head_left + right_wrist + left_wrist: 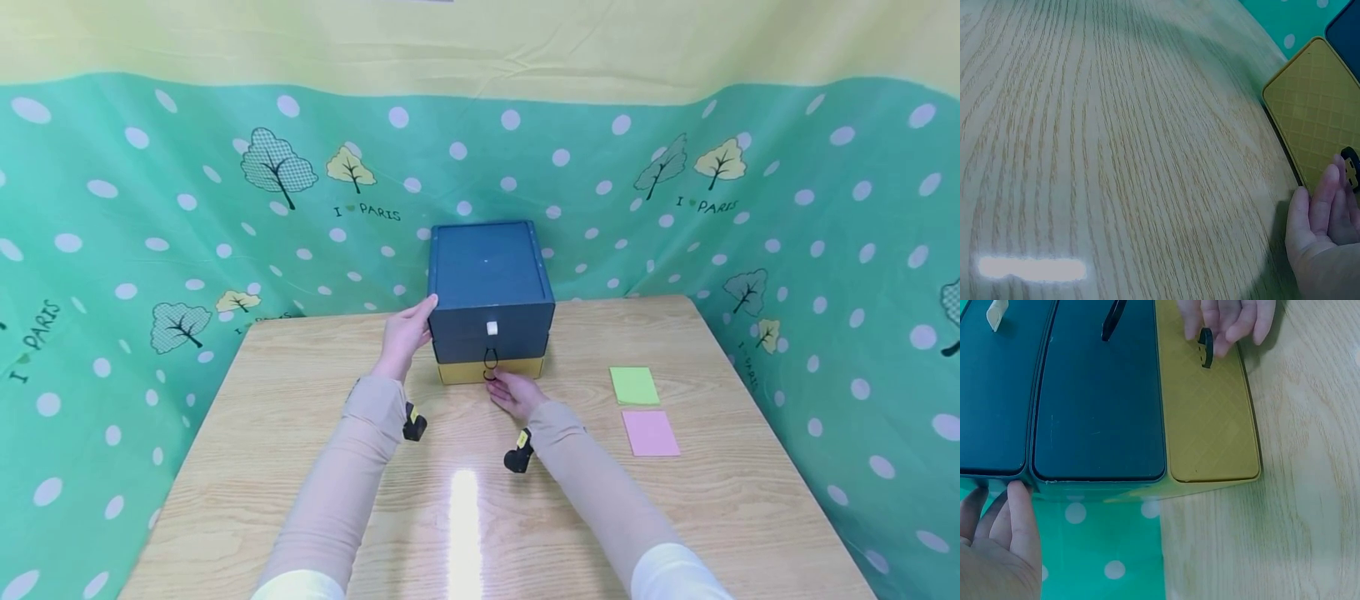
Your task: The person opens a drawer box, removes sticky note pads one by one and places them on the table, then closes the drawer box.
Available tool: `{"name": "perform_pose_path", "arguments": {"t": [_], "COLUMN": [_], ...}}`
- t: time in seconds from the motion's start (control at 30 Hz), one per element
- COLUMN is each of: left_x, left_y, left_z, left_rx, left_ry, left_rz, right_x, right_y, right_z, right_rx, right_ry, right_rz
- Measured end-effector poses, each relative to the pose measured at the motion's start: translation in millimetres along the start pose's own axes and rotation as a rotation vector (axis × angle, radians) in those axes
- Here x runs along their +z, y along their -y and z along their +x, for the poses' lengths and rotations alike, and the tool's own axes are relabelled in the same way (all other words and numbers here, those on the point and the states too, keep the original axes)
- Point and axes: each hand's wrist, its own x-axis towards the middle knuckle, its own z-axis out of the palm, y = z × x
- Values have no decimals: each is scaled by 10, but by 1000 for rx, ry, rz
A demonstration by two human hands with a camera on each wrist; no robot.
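Note:
A stacked drawer box stands at the back of the table, dark blue above with a yellow bottom drawer. My left hand rests against the box's left side near its upper front corner, fingers extended along the side in the left wrist view. At the yellow drawer front, my right hand has its fingertips beside the black loop handle. The right fingers look fairly straight, and whether they touch the handle is hard to tell. A white knob and another black loop are on the blue fronts.
On the right of the wooden table lie a green paper square and a pink one. A green dotted cloth hangs close behind the box and along both sides.

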Motion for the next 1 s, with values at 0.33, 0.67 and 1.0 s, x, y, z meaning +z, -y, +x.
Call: {"name": "perform_pose_path", "arguments": {"t": [0.33,0.67,1.0], "left_x": [-6,-3,-4], "left_y": [14,26,16], "left_z": [9,17,8], "left_rx": [3,4,7], "left_ry": [2,4,5], "left_rz": [9,20,15], "right_x": [428,671,641], "right_y": [230,403,375], "right_z": [-564,-889,-847], "right_rx": [27,49,45], "right_ry": [-63,-123,-117], "right_rz": [-28,-49,-51]}}
